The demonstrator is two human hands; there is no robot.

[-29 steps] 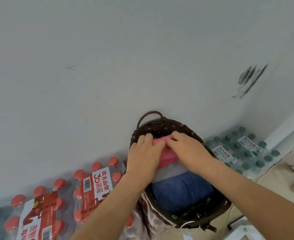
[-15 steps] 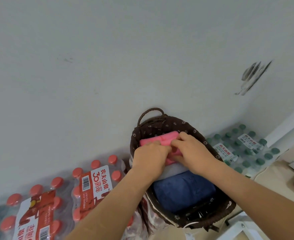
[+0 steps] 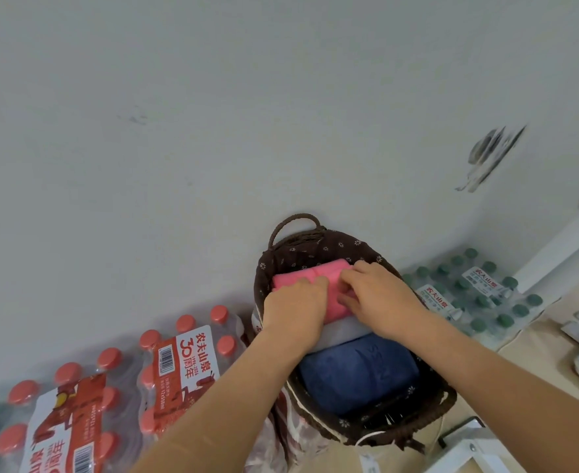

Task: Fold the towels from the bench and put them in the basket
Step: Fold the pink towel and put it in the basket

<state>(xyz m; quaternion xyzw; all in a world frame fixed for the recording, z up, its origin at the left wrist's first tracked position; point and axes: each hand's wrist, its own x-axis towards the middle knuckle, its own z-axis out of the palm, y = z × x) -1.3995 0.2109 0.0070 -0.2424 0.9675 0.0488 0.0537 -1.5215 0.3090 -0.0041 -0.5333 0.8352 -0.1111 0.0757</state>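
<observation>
A brown woven basket (image 3: 318, 249) with a flowered dark lining and a loop handle stands against the wall. Three folded towels lie inside it: a pink towel (image 3: 310, 273) at the far end, a pale grey towel (image 3: 341, 331) in the middle and a dark blue towel (image 3: 359, 373) nearest me. My left hand (image 3: 295, 310) and my right hand (image 3: 375, 298) rest on the pink towel, fingers curled into its folds, pressing it down into the basket. The bench is out of view.
Shrink-wrapped packs of red-capped water bottles (image 3: 182, 363) lie to the left of the basket, and a pack of green-capped bottles (image 3: 472, 295) lies to its right. A bare white wall (image 3: 247, 114) rises behind. White frame parts (image 3: 462, 452) sit at the lower right.
Both hands slid back toward me over the pink towel, which now shows more at the basket's far end. The basket and the other towels stayed put.
</observation>
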